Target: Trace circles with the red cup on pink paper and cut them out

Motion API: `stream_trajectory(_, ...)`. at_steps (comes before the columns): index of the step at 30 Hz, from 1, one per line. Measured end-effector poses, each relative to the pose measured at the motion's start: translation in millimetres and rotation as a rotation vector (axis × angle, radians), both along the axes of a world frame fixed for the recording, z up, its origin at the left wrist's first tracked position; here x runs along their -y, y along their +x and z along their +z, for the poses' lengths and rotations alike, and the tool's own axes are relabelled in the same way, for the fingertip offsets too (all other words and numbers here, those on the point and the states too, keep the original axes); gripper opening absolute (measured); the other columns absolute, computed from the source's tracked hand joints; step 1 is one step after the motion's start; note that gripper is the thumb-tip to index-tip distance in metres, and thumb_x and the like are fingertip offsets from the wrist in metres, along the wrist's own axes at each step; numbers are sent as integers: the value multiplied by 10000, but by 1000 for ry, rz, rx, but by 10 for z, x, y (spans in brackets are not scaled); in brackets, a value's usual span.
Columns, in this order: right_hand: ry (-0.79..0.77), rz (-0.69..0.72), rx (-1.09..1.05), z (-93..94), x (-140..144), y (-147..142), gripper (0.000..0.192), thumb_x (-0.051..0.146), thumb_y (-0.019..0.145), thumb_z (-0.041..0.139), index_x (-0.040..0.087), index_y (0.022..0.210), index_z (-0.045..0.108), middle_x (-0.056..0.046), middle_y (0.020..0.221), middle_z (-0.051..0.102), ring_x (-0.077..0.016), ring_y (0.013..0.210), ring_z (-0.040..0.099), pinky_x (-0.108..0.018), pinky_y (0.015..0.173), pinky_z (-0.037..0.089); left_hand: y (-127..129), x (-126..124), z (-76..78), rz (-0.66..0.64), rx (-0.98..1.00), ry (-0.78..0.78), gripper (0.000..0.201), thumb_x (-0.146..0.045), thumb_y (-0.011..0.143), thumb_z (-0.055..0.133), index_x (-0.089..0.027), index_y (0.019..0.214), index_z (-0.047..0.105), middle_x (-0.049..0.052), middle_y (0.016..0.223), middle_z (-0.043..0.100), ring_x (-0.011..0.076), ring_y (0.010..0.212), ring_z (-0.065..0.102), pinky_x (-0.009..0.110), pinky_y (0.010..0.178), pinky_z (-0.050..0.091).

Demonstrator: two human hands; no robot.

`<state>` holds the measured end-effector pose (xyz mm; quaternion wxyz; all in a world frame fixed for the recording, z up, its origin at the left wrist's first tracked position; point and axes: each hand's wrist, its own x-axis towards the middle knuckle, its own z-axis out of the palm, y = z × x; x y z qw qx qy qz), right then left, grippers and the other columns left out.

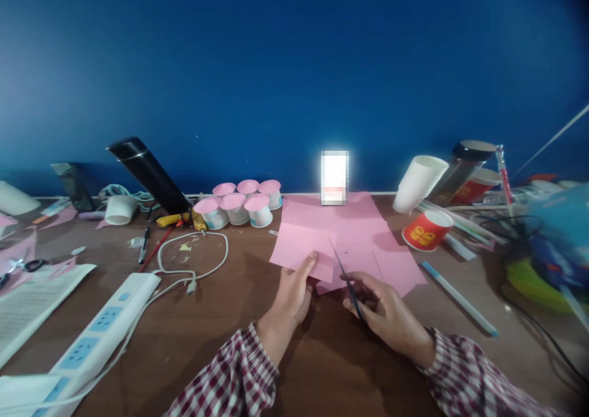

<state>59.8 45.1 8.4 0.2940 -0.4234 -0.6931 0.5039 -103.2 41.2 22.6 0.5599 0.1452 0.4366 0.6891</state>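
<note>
My left hand [295, 287] pinches a pink paper piece [297, 248] near its lower right edge, thumb on top. In my right hand [384, 309] is a pair of scissors [348, 285], the fingers closed about the handles, which are mostly hidden. The blades point up and away, close to the right edge of the held piece. Whether they touch it, I cannot tell. Larger pink paper sheets [340, 211] lie flat on the table behind and beneath both hands.
Several pink-topped paper cups [237, 207] stand left of the sheets. To the right are a red paper cup [427, 230], stacked white cups [419, 184] and a pen [460, 297]. A power strip [92, 334] and cable lie at left; a black flask [151, 175] leans behind.
</note>
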Motion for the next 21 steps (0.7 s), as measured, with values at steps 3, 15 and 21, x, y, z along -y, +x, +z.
stream_trajectory(3,2,2,3,6,-2,-3,330,289,793,600,172,1097,542,-16,761,645,-148,668,589,-227,573,469,-3,-17,-119,-29,-2,26,384,-253,650,710,-148,1005,609,96,997,673,241,977,599,314,800,480)
stream_trajectory(15,-1,11,-11,28,-1,-8,306,278,809,586,163,1087,531,-13,744,624,-134,656,569,-230,578,463,-9,-29,-215,-58,-21,48,362,-258,689,689,-147,1023,604,79,921,685,227,968,606,323,847,465)
stream_trajectory(21,-17,0,-24,6,-4,-12,309,288,810,582,167,1089,527,-10,732,614,-129,632,557,-218,532,449,-3,-21,-204,-57,-13,98,486,-241,701,690,-154,1156,545,104,1067,655,233,1016,592,331,881,456)
